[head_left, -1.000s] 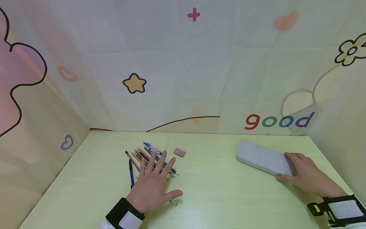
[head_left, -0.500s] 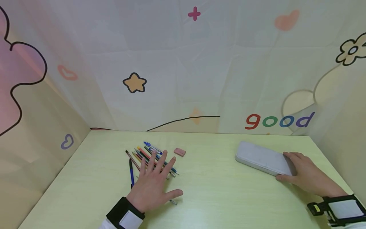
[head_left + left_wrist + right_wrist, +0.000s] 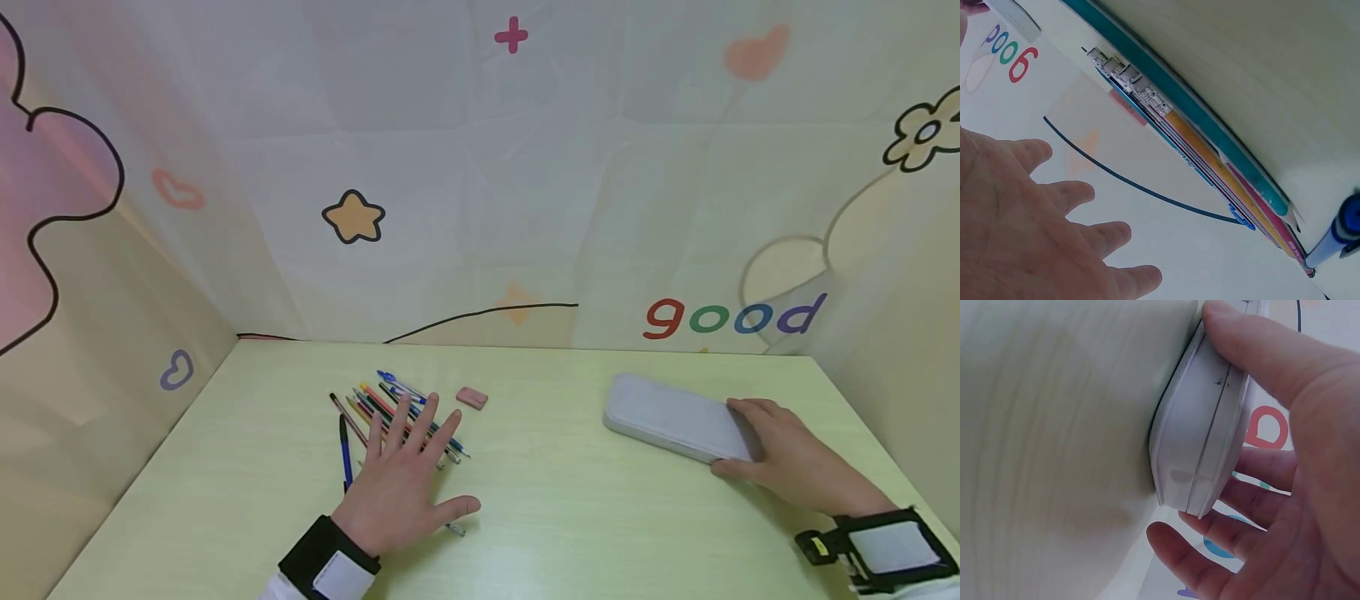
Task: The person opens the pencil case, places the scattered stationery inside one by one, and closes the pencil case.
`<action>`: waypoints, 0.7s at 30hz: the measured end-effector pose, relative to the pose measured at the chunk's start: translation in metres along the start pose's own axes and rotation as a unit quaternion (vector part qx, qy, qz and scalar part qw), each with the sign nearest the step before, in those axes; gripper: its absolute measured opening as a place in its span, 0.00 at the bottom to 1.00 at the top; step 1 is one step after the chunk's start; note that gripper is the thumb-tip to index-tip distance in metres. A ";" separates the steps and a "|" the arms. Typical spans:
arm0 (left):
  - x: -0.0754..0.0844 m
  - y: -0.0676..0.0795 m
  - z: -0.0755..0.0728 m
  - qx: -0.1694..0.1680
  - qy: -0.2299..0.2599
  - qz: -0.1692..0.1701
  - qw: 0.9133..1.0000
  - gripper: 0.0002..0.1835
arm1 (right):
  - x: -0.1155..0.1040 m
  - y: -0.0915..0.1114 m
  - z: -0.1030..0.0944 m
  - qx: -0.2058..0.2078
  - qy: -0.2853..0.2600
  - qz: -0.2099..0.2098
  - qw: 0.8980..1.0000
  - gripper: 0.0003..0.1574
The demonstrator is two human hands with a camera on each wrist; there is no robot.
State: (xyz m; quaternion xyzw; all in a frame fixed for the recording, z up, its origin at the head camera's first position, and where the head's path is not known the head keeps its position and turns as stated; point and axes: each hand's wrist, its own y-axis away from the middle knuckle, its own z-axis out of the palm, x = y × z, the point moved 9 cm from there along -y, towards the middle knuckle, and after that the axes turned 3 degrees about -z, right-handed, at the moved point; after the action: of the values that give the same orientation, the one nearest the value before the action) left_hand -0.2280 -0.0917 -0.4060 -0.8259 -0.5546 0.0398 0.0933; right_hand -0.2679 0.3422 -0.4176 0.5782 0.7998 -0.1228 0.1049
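Observation:
In the head view my left hand [image 3: 393, 496] is spread with straight fingers over a bunch of coloured pencils [image 3: 369, 408] and pens. The left wrist view shows its palm apart from a teal pencil [image 3: 1197, 106] and the bunch behind it. A dark blue pen [image 3: 345, 450] lies just left of this hand. On the right, a pale grey pencil case [image 3: 667, 417] lies closed on the table. My right hand [image 3: 791, 458] grips its near right end, thumb on the front side and fingers round the back, as the right wrist view also shows.
A pink eraser [image 3: 472, 398] lies right of the pencils. The pale wooden table [image 3: 555, 500] meets a printed cloth backdrop [image 3: 450, 208] at the back and sides. One more pencil end [image 3: 455, 529] pokes out below my left thumb.
My right hand and the pencil case have shifted slightly to the left across the table in the last half second. The left hand and the pencils have stayed in place.

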 end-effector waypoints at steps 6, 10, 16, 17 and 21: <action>0.000 0.000 0.000 0.002 -0.001 0.000 1.000 0.56 | -0.008 -0.002 0.002 -0.001 0.001 -0.009 1.000 0.71; 0.001 0.000 -0.001 0.002 0.004 0.002 1.000 0.56 | -0.015 -0.003 0.002 0.005 -0.003 -0.022 1.000 0.70; 0.001 0.000 -0.001 -0.005 0.008 0.000 1.000 0.56 | -0.025 -0.005 0.003 0.005 -0.007 -0.032 0.999 0.68; 0.002 0.000 -0.001 -0.005 0.007 0.000 1.000 0.56 | -0.026 -0.005 0.004 0.004 -0.007 -0.032 0.999 0.68; 0.003 0.001 -0.001 -0.002 0.005 0.001 1.000 0.56 | -0.032 -0.007 0.007 -0.004 -0.007 -0.028 1.000 0.67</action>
State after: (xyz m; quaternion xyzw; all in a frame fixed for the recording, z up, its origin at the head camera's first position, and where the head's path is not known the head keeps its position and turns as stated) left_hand -0.2259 -0.0897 -0.4056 -0.8266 -0.5537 0.0349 0.0941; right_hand -0.2645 0.3093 -0.4136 0.5547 0.8151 -0.1264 0.1091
